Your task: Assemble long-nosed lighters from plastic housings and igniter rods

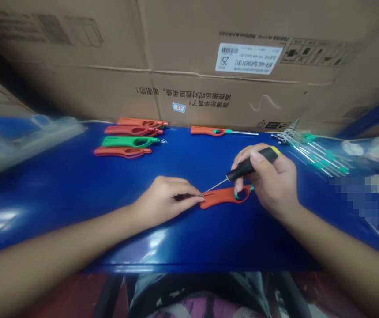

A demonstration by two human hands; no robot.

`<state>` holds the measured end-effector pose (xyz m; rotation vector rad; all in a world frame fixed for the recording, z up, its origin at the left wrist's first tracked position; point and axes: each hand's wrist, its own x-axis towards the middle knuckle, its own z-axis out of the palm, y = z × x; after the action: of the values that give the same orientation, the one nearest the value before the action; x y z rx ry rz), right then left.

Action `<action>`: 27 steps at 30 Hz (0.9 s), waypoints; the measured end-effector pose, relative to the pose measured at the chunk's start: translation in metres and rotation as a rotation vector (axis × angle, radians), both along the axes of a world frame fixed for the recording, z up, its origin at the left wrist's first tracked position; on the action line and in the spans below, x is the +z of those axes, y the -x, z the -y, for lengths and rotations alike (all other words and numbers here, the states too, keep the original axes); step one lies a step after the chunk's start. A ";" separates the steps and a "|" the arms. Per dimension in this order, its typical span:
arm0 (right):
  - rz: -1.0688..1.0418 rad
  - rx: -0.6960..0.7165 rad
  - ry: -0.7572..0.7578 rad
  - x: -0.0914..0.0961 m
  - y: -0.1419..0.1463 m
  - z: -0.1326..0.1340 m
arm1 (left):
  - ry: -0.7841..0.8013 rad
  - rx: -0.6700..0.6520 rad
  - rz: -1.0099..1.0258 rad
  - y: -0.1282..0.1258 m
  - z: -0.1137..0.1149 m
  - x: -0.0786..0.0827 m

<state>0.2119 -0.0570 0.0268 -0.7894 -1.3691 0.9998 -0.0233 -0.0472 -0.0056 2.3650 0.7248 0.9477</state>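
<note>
A screwdriver with a black and yellow handle is gripped in my right hand, its thin shaft slanting down to the left. The tip meets the left end of an orange long-neck gas lighter lying on the blue table. Right at that tip, the thumb and fingers of my left hand are pinched together against the lighter's end. Whatever they pinch is too small or hidden to make out. Green shows at the lighter's trigger opening, and my right hand partly covers its nozzle end.
Several orange and red lighter bodies and a green lighter body lie at the back left. Another orange lighter with a metal nozzle lies at the back. Metal rods with green parts are piled at right. A cardboard box stands behind.
</note>
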 end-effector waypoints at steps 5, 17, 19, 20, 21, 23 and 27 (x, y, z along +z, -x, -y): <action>0.052 0.027 -0.107 0.001 0.001 0.007 | -0.022 -0.017 -0.054 0.002 0.002 0.001; 0.063 0.027 -0.100 0.002 0.002 0.010 | -0.015 -0.008 -0.125 0.002 0.003 0.004; 0.050 0.009 -0.094 0.003 0.002 0.010 | -0.005 -0.013 -0.134 0.002 0.003 0.005; 0.047 -0.002 -0.090 0.004 0.002 0.010 | 0.002 -0.016 -0.138 0.002 0.003 0.005; 0.047 -0.009 -0.086 0.004 0.002 0.010 | 0.007 -0.020 -0.139 0.002 0.003 0.005; 0.055 -0.006 -0.085 0.004 0.002 0.010 | 0.013 -0.025 -0.138 0.002 0.003 0.005; 0.093 0.036 -0.097 0.003 0.002 0.012 | 0.004 -0.025 -0.150 0.001 0.003 0.005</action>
<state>0.2094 -0.0689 0.0299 -0.7478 -1.5050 0.9269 -0.0248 -0.0502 -0.0010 2.4548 0.7509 0.7643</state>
